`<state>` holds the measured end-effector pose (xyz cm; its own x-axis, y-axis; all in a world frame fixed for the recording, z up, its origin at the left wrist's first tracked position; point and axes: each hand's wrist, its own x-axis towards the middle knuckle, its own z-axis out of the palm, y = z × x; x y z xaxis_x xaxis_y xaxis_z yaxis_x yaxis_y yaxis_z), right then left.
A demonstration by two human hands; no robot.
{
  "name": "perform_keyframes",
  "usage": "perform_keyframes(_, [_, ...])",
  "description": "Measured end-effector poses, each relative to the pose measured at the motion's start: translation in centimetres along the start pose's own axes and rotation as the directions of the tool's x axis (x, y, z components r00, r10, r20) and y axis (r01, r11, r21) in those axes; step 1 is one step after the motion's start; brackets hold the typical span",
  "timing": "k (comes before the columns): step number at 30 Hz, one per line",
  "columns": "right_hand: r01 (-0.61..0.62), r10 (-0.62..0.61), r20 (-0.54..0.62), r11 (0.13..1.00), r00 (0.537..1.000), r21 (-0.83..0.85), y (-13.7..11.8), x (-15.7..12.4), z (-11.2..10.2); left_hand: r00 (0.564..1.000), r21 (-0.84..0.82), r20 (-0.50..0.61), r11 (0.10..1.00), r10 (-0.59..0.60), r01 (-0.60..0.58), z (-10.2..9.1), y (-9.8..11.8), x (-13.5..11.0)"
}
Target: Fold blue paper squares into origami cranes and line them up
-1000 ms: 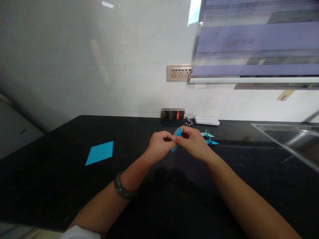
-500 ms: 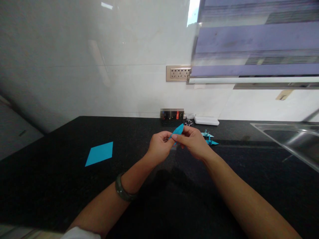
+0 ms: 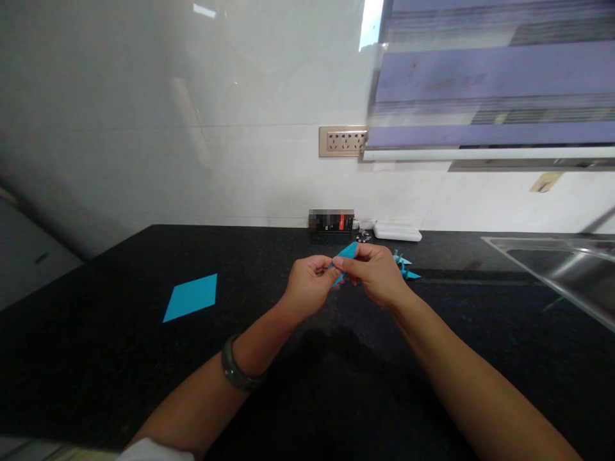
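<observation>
A small folded piece of blue paper is held up over the dark counter between my two hands. My left hand pinches its lower left part with thumb and fingers. From the other side my right hand grips it, thumb pressed across the front and fingers behind. My fingers cover much of the paper, so its full folded shape is hidden. Just beyond my right hand lie folded blue paper cranes, partly covered by that hand. To the left, a flat blue paper sheet rests on the counter.
Against the wall stand a dark box and a white oblong case, with a small dark-and-white item between them. A steel sink is set into the counter at the right. A socket panel is on the wall.
The folded paper has tilted and shifted slightly down and right in my fingers, with more of its lower edge showing. Both hands keep their pinch, and my right hand covers more of the cranes.
</observation>
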<state>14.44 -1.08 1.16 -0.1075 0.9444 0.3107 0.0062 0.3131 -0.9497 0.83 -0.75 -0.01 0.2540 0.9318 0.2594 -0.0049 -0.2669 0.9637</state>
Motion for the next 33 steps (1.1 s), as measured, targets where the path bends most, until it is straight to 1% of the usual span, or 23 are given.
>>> perform_keyframes(3, [0.030, -0.031, -0.017, 0.997, 0.999, -0.069, -0.2, 0.0, -0.2, 1.000, -0.028, -0.018, 1.000, -0.008, 0.007, 0.0, 0.1, 0.0])
perform_keyframes(6, [0.086, -0.092, -0.044, 0.989, 0.995, -0.119, -0.3, -0.1, -0.2, 0.999, -0.056, -0.024, 0.998, -0.024, 0.023, 0.1, 0.5, -0.1])
perform_keyframes(8, [0.112, -0.120, -0.062, 0.987, 0.991, -0.118, -0.1, -0.2, -0.1, 0.999, -0.067, -0.025, 0.997, -0.036, 0.034, 0.2, 0.9, -0.2])
perform_keyframes(10, [0.114, -0.122, -0.093, 0.990, 0.988, -0.087, 0.0, -0.1, 0.1, 0.998, -0.075, -0.028, 0.996, -0.049, 0.046, 0.3, 1.4, -0.4])
perform_keyframes(13, [0.109, -0.112, -0.196, 0.994, 0.974, -0.026, 0.2, 0.3, -0.3, 0.998, -0.071, -0.022, 0.995, -0.066, 0.065, 0.6, 1.8, -0.7])
perform_keyframes(15, [0.125, -0.120, -0.286, 0.992, 0.951, -0.001, 0.2, 0.8, -1.1, 0.996, -0.066, -0.012, 0.994, -0.086, 0.085, 0.8, 1.7, -0.8])
perform_keyframes(17, [0.172, -0.142, -0.407, 0.984, 0.903, 0.038, 0.2, 1.3, -2.0, 0.994, -0.073, -0.009, 0.992, -0.107, 0.106, 0.9, 1.4, -0.8])
perform_keyframes(18, [0.192, -0.153, -0.440, 0.980, 0.885, 0.046, 0.2, 1.4, -2.3, 0.993, -0.080, -0.014, 0.990, -0.116, 0.115, 0.9, 1.2, -0.7])
perform_keyframes(19, [0.190, -0.149, -0.440, 0.981, 0.886, 0.051, 0.1, 1.4, -2.5, 0.992, -0.093, -0.027, 0.988, -0.123, 0.120, 0.9, 1.0, -0.6])
perform_keyframes(20, [0.163, -0.126, -0.399, 0.985, 0.908, 0.058, 0.1, 1.4, -2.5, 0.991, -0.101, -0.045, 0.987, -0.128, 0.123, 0.8, 0.8, -0.5])
perform_keyframes(21, [0.104, -0.078, -0.302, 0.992, 0.950, 0.069, 0.2, 1.2, -2.2, 0.990, -0.106, -0.064, 0.987, -0.124, 0.117, 0.7, 0.6, -0.4])
perform_keyframes(22, [0.039, -0.027, -0.169, 0.997, 0.985, 0.069, 0.3, 1.0, -1.9, 0.990, -0.106, -0.082, 0.989, -0.115, 0.106, 0.6, 0.4, -0.3])
perform_keyframes(23, [-0.010, 0.012, -0.037, 0.999, 0.999, 0.049, 0.4, 0.8, -1.4, 0.991, -0.099, -0.091, 0.991, -0.097, 0.088, 0.5, 0.2, -0.1])
perform_keyframes(24, [-0.037, 0.036, 0.042, 0.999, 0.998, 0.021, 0.6, 0.6, -0.9, 0.993, -0.085, -0.092, 0.994, -0.077, 0.069, 0.5, -0.1, 0.0])
perform_keyframes(25, [-0.042, 0.042, 0.050, 0.999, 0.998, 0.001, 0.9, 0.4, -0.4, 0.995, -0.063, -0.088, 0.997, -0.057, 0.051, 0.4, -0.3, 0.1])
perform_keyframes(26, [-0.034, 0.034, 0.006, 0.999, 0.999, 0.002, 1.2, 0.4, -0.1, 0.996, -0.031, -0.083, 0.999, -0.040, 0.038, 0.4, -0.6, 0.1])
perform_keyframes(29, [-0.001, -0.001, -0.065, 1.000, 0.998, -0.029, 2.1, 0.4, 0.4, 0.997, 0.090, -0.072, 0.996, -0.014, 0.020, 0.4, -1.3, 0.3])
perform_keyframes(31, [-0.014, 0.012, -0.120, 1.000, 0.993, -0.014, 2.5, 0.6, 0.4, 0.999, 0.148, -0.052, 0.989, -0.008, 0.015, 0.4, -1.7, 0.3])
perform_keyframes(33, [-0.040, 0.041, -0.160, 0.999, 0.986, 0.005, 2.6, 0.7, 0.3, 1.000, 0.159, -0.024, 0.987, -0.014, 0.018, 0.5, -1.8, 0.2])
